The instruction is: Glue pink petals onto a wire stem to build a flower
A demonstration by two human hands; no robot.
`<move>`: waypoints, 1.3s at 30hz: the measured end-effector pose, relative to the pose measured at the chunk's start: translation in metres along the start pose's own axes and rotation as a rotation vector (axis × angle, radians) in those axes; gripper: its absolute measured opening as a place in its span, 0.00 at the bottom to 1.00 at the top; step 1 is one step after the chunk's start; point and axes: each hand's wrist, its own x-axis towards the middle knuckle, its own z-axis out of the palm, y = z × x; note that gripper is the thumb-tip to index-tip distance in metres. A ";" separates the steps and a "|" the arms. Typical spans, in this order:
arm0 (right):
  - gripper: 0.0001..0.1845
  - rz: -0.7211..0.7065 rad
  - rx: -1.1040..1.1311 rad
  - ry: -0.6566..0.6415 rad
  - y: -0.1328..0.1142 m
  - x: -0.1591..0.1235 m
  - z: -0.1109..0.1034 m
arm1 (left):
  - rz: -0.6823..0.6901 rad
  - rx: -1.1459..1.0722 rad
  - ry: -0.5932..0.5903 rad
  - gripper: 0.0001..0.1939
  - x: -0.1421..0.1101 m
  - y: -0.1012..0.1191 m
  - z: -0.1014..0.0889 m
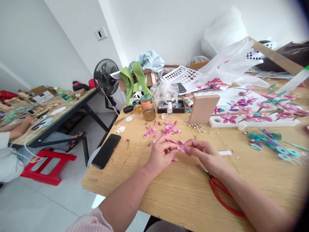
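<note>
My left hand and my right hand meet over the wooden table, fingers pinched together on a small pink petal piece between them. Several loose pink petals lie scattered just beyond my hands. Red-handled scissors lie on the table under my right forearm. A small white tube rests just right of my right hand.
A black phone lies at the table's left edge. An amber jar, a small bottle, a wooden block, pearls, finished pink flowers and teal pieces stand behind. Another person sits at the left table beside a fan.
</note>
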 end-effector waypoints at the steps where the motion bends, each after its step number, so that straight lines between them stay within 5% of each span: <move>1: 0.14 0.001 -0.006 0.003 -0.001 0.000 0.000 | 0.010 0.003 0.011 0.06 0.000 0.000 0.000; 11: 0.19 -0.005 0.041 0.060 0.004 0.003 -0.002 | 0.118 0.085 0.143 0.03 0.000 0.002 -0.002; 39: 0.19 -0.008 0.055 0.048 0.002 0.002 -0.002 | 0.050 0.038 0.076 0.05 -0.005 -0.002 0.002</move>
